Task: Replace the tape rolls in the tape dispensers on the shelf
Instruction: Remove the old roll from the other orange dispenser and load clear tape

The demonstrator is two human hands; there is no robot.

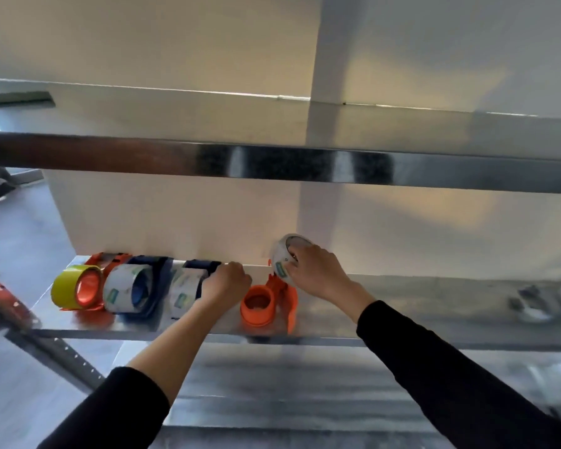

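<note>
Several tape dispensers lie in a row on a metal shelf (pixel 386 312). The leftmost is orange and holds a yellow roll (pixel 66 286). Beside it lies a dark blue dispenser with a clear roll (pixel 123 291). A second dark blue dispenser with a clear roll (pixel 183 291) is gripped at its handle by my left hand (pixel 225 281). To the right lies an orange dispenser (pixel 266 306) whose round hub is bare. My right hand (pixel 314 270) holds a clear tape roll (pixel 284 257) just above that dispenser's far end.
An upper shelf's shiny front edge (pixel 272 163) crosses the view above the dispensers. A white wall stands behind. A perforated metal upright (pixel 62 348) slants at the lower left. Blurred grey items (pixel 544 303) lie at the shelf's far right. Another shelf surface lies below.
</note>
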